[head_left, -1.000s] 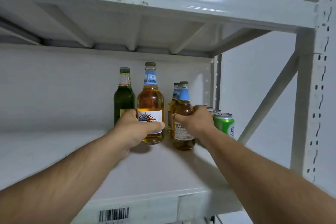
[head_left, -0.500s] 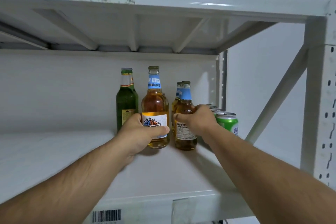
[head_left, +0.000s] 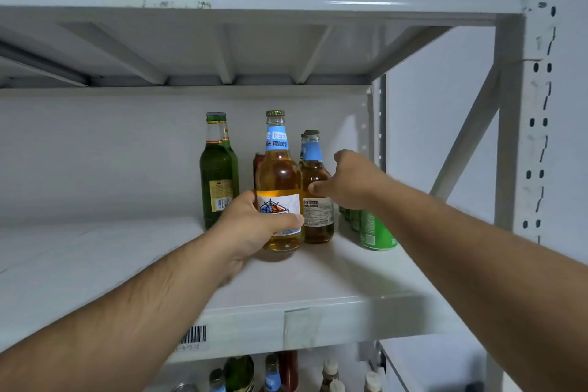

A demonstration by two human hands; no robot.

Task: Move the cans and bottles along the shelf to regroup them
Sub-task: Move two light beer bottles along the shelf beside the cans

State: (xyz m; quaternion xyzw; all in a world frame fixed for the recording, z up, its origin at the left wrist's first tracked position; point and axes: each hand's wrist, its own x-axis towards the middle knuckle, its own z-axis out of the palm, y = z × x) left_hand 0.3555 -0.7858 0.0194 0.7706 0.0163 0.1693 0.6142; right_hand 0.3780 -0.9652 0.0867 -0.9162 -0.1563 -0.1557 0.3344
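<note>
- Shelf [head_left: 318, 277]: the stock sits bunched toward its right end, near the back. The front edge is close under my arms, so anything tipped forward could roll off it.
- Green bottles [head_left: 218, 175]: two, upright, one behind the other, just left of the group. A leftward sweep of the gripped bottle could knock them over.
- Big bottle [head_left: 278, 175]: amber, blue neck label, upright or barely lifted; I cannot tell which. It touches or nearly touches the small bottle on its right.
- Small bottles [head_left: 315, 181]: a tight file running back. Glass on glass here is my main risk; dragging one may topple its neighbour.
- Green cans [head_left: 374, 234]: a row at the right end, under my right forearm. The arm could brush them toward the edge.
- Red can [head_left: 258, 161]: partly hidden behind the big bottle.
- Left hand [head_left: 251, 226]: wrapped round the big bottle's lower body, thumb across the label. A low grip, so the top may swing.
- Right hand [head_left: 350, 183]: thumb on the front small bottle's shoulder, fingers hidden behind; a full grip cannot be confirmed.
</note>
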